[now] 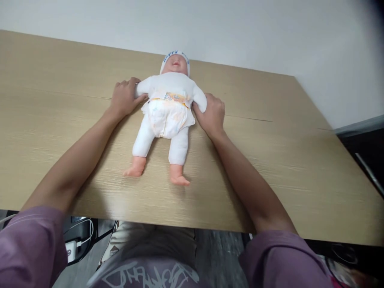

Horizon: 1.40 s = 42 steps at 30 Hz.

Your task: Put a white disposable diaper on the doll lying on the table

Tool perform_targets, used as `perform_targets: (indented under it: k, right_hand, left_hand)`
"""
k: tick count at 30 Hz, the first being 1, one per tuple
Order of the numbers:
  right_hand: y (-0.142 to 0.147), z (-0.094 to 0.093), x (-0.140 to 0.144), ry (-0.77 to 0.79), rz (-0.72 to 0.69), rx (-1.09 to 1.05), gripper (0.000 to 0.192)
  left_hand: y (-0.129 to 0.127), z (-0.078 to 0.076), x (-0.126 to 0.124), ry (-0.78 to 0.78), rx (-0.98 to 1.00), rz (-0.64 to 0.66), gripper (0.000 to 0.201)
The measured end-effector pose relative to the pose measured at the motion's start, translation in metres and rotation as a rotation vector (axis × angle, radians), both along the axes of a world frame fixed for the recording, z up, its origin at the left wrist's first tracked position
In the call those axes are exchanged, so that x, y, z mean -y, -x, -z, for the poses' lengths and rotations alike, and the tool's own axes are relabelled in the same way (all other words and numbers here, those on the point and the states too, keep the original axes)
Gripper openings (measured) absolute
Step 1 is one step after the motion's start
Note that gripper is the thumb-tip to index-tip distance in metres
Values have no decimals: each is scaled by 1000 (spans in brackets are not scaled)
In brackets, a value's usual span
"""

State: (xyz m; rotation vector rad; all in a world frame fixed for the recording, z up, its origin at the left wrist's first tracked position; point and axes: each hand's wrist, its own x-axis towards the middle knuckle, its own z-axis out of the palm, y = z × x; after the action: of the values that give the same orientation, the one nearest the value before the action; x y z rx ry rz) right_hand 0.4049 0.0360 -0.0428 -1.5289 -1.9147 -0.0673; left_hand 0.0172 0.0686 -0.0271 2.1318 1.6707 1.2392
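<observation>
A baby doll lies on its back on the wooden table, head toward the wall and feet toward me. It has a white cloth body, a white cap with blue lettering, and bare plastic feet. Around its hips is a diaper with an orange printed waistband. My left hand is closed around the end of the doll's arm at the left. On the other side, my right hand grips the doll's other arm. The doll's own hands are hidden in my grasp.
The table reaches back to a white wall. Below its front edge, a white charger with a cable sits at the lower left. A dark object stands beyond the right edge.
</observation>
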Motion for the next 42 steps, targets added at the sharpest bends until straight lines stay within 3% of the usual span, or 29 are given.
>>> perform_targets:
  k: [3, 7, 10, 14, 17, 20, 23, 25, 28, 33, 39, 42]
  right_hand:
    - [18, -10, 14, 47, 32, -173, 47]
    - [22, -32, 46, 162, 69, -374, 44]
    - [1, -53, 86, 190, 19, -398, 44]
    - [-31, -78, 163, 215, -146, -393, 46]
    - [-46, -88, 234, 275, -262, -372, 43]
    - [-51, -90, 308, 310, -439, -308, 43]
    - [-48, -82, 372, 369, -592, -262, 43]
    - [-42, -71, 403, 441, -631, -238, 42]
    - [-31, -47, 428, 535, -653, -162, 43]
    - [-16, 0, 424, 582, -679, -155, 51]
    - [-10, 54, 409, 710, -612, -232, 42]
    - [-12, 68, 414, 722, -583, -232, 39]
  left_hand:
    - [-26, -7, 20, 88, 212, -95, 42]
    - [-48, -39, 74, 209, 307, -83, 38]
    - [-56, -66, 144, 198, 309, -88, 44]
    - [-67, -88, 281, 207, 247, -107, 50]
    - [-69, -86, 396, 287, 167, 11, 48]
    - [-65, -73, 499, 505, 89, 118, 52]
    - [-55, -55, 578, 696, 87, 176, 50]
    - [-48, -41, 613, 797, 108, 208, 46]
    - [-36, -21, 639, 899, 153, 235, 42]
    - [-27, 0, 639, 986, 186, 258, 40]
    - [-27, 1, 621, 1092, 109, 229, 49]
    - [-25, -2, 617, 1164, 17, 189, 63]
